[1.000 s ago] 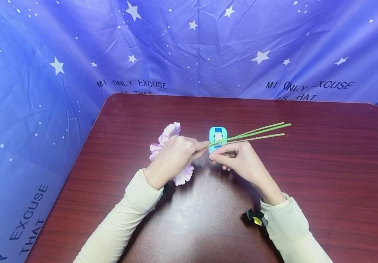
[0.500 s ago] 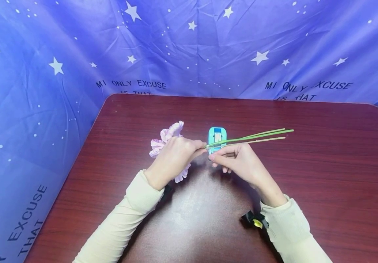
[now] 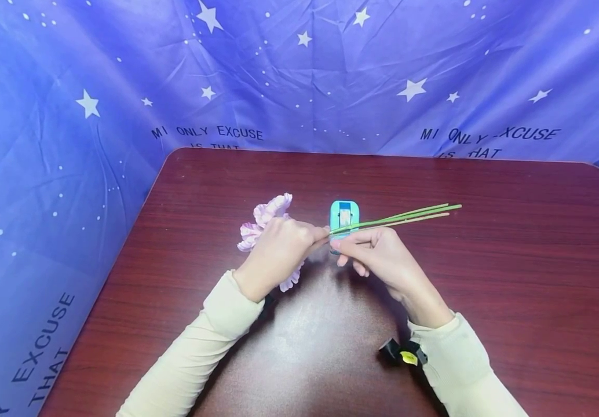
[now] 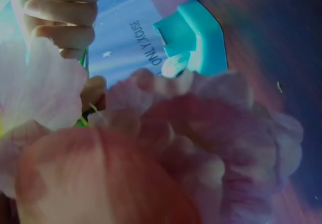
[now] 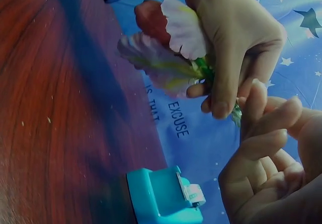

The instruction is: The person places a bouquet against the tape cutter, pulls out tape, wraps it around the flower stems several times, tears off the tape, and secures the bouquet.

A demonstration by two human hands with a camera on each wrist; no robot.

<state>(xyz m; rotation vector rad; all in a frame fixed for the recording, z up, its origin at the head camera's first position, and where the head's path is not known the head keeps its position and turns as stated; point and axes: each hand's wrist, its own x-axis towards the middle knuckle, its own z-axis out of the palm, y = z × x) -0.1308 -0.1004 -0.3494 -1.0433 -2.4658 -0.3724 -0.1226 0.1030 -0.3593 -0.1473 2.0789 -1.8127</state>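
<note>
A bunch of pale purple artificial flowers (image 3: 272, 209) is in my left hand (image 3: 284, 243), which grips the green stems (image 3: 409, 217) just below the blooms. The stems point right and rise slightly. My right hand (image 3: 383, 255) has its thumb and index fingertips together at the stems, close to the left fingertips. In the right wrist view, the right hand (image 5: 271, 148) has curled fingers touching the stems beside the left thumb. Whether a thin strip lies between them is too small to tell. A turquoise tape dispenser (image 3: 344, 213) stands just behind the stems.
The dark red wooden table (image 3: 513, 260) extends on both sides of the hands. A blue star-printed cloth (image 3: 299, 75) hangs behind and at the left. A black wrist camera (image 3: 393, 351) is strapped at the right sleeve.
The stem ends dipped a little, then drew closer together. My right fingers shift slightly at the stems, while the left hand stays almost in place. The tape dispenser has not moved.
</note>
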